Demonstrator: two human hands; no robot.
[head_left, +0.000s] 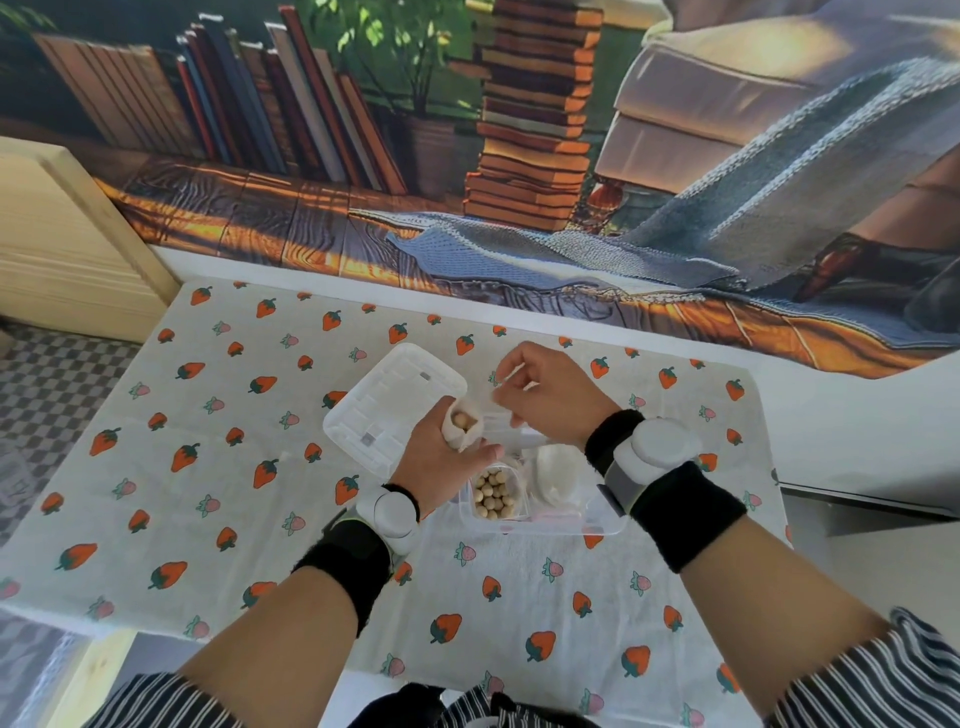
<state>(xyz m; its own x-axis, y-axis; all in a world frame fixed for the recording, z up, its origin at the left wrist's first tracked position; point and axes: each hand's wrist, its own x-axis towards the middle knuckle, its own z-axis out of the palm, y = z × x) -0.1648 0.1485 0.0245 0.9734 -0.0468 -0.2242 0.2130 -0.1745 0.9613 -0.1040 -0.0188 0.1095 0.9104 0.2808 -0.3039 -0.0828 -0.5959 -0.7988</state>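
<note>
L hand (441, 457): fingers wrapped round small white cloth pouch (456, 435), held mouth-up over the box, beige round beads (464, 420) showing inside. R hand (550, 395): thumb + forefinger pinched tog. on what looks like a thin pale cord (506, 387), blurred.

Pouch prob. soft, light, floppy; beads hard, will roll and spill if tipped. Best grip round the body below the mouth, keep upright; close by cord only.

Below: clear plastic box (597, 519) w/ tub of loose beads (496, 496), spare white pouch (558, 473). Lid (384, 395) lies left, on strawberry-print cloth (260, 493).

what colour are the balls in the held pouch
The balls in the pouch are pale beige; head view.
</note>
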